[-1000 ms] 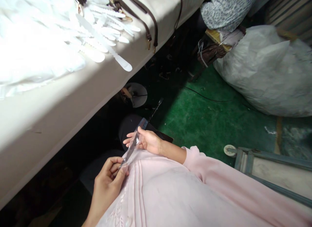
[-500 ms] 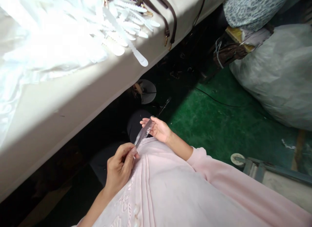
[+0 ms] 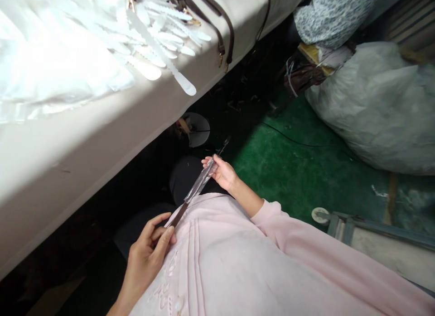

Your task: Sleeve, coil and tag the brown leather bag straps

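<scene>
"What's in the clear plastic sleeve (image 3: 201,179)?"

"Part of a brown strip (image 3: 178,213). Its near end sticks out of the sleeve's lower mouth, in front of the pink shirt (image 3: 231,257)."

"Who has which end?"

"The left hand (image 3: 147,248) pinches the bare strip, thumb and fingers together on it. The right hand (image 3: 224,174), palm up, has its thumb pressed on the sleeve's far end."

"Any other containers?"

"A big translucent bag (image 3: 367,107) sits bulging on the green floor (image 3: 282,166). It looks well filled, but I can't tell with what."

"And up on the pale table (image 3: 112,135)?"

"A heap of white plastic (image 3: 74,67), too glaring to make out, white strips (image 3: 185,83) jutting beside it, and brown straps (image 3: 231,35) with metal clips hanging over the edge."
</scene>
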Demonstrator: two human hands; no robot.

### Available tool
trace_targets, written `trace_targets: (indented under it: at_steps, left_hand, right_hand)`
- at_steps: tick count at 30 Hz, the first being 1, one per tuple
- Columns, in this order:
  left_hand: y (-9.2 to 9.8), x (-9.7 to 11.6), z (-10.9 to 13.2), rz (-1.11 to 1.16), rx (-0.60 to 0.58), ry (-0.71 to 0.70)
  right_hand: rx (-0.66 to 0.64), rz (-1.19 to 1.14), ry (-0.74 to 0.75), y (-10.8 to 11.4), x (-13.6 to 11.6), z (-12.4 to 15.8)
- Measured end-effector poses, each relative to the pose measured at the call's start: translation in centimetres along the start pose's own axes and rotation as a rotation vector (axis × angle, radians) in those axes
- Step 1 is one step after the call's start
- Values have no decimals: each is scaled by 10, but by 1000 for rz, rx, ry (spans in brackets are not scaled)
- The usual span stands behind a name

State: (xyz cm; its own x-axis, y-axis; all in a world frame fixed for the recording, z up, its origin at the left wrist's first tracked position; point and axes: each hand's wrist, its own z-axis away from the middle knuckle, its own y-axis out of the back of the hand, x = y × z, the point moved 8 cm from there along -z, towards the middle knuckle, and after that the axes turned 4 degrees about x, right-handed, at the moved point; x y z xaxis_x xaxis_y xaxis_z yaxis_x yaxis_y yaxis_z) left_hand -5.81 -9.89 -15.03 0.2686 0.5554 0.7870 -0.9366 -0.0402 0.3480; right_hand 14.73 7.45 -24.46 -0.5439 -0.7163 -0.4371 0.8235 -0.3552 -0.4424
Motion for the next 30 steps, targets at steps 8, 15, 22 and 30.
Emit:
trace_targets:
  at_steps: [8,15,22,30]
  left_hand:
    - [11,14,6,-115,87,-31]
    - [14,33,6,-161,180,-66]
    - [9,52,1,-111,213,-161]
    - [7,57,1,-125,203,-196]
  right_hand:
    - [-37,21,-206,-23,49,32]
    - [-130,185,-183,-37,47,60]
    - [-215,446,-149,-29,47,73]
    - [-350,577,-129,-35,56,84]
